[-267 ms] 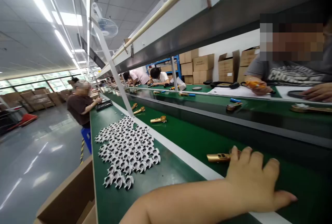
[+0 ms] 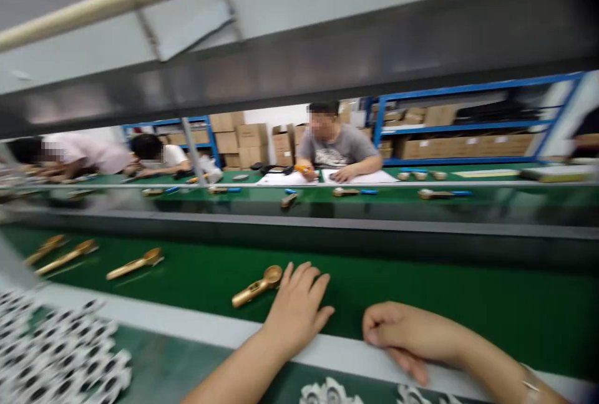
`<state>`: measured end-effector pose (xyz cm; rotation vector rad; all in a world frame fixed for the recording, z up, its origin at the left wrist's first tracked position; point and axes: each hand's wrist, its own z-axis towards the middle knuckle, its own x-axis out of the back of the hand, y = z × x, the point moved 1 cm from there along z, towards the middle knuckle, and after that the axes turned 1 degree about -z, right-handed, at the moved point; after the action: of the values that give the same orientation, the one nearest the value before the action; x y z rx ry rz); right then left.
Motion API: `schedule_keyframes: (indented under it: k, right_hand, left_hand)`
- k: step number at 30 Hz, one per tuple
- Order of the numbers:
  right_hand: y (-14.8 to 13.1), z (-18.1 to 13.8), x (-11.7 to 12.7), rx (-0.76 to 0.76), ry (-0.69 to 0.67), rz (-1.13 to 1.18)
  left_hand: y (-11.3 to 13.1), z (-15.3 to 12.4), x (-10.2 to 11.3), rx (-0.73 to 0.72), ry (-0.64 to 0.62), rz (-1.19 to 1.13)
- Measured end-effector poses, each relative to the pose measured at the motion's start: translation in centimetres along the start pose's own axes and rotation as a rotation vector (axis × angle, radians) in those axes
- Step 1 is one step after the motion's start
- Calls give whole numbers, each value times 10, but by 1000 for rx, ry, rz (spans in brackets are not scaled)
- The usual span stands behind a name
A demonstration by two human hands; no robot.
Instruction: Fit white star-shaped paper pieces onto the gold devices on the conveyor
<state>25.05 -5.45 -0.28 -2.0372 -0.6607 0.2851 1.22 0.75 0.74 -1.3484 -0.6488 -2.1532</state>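
Observation:
My left hand (image 2: 296, 307) lies flat on the green conveyor belt (image 2: 421, 304), fingers stretched out, its fingertips touching the round head of a gold handheld device (image 2: 256, 286). My right hand (image 2: 406, 334) rests on the white strip (image 2: 187, 323) at the belt's near edge, fingers curled under with nothing visible in them. Three more gold devices (image 2: 135, 264) lie further left on the belt.
Several small white-and-black parts (image 2: 60, 354) cover the near table at left; two more (image 2: 330, 391) lie by my arms. A dark shelf (image 2: 299, 73) hangs overhead. Across the line a person in grey (image 2: 334, 145) and others (image 2: 70, 154) work; boxes fill blue racks (image 2: 468, 123).
The view has swung right from along the line to facing across it. My right hand has come into view on the white strip. My left hand stays by the gold device.

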Motion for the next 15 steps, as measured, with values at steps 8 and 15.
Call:
schedule_keyframes:
  k: [8, 15]
  right_hand:
    - [-7, -2, 7, 156, -113, -12]
    - [-7, -1, 13, 122, -125, -26]
  left_hand:
    - [-16, 0, -14, -147, 64, 172]
    - [-33, 4, -31, -245, 149, 222]
